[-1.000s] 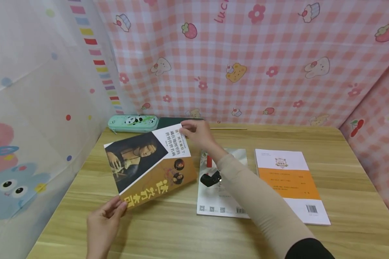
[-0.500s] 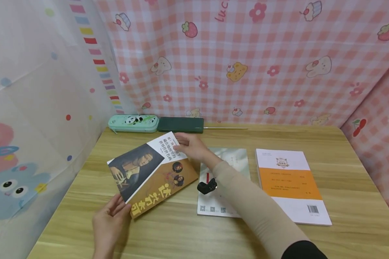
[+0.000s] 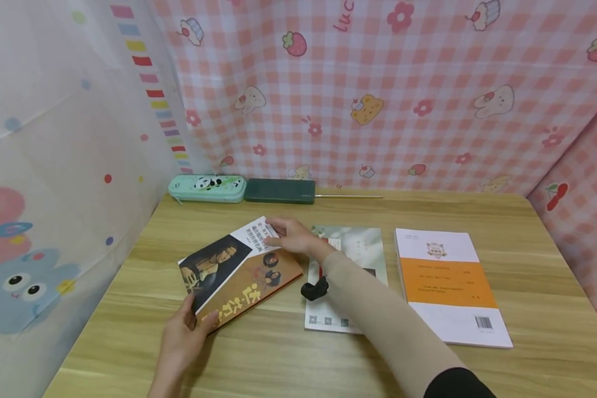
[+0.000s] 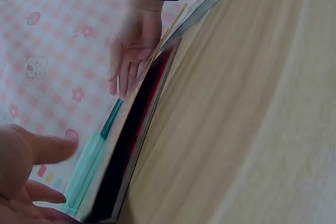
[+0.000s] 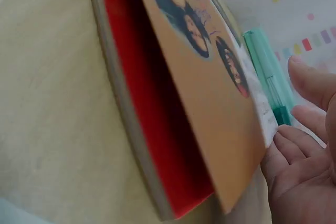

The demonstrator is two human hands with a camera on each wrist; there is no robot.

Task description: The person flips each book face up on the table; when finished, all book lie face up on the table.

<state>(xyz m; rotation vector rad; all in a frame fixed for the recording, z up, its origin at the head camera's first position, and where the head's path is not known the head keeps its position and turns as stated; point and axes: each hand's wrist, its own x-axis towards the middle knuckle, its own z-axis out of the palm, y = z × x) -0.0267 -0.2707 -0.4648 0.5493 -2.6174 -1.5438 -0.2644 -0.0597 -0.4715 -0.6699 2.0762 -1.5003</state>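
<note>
A book (image 3: 251,279) with a portrait painting and yellow title on its brown, white and dark cover lies slanted on the left of the table. Its cover is slightly raised, with a red inside page (image 5: 142,77) showing in the right wrist view. By the book's near left corner is my left hand (image 3: 180,337); its thumb (image 4: 50,149) stands out straight over the cover side. Along the far right edge, my right hand (image 3: 298,239) touches the book with straight fingers (image 5: 283,153), thumb lifted off. Contact of the left fingers is partly hidden.
A mint pencil case (image 3: 206,188) and a dark green box (image 3: 280,191) with a thin metal rod (image 3: 350,196) line the back. A pale book (image 3: 363,249), partly under my right forearm, and a white-and-orange book (image 3: 445,282) lie to the right. Patterned cloth (image 3: 323,83) hangs behind.
The book, earlier held up and tilted by both hands, has come down onto the table. Both hands have followed it, the right one moving nearer, and the green box is uncovered.
</note>
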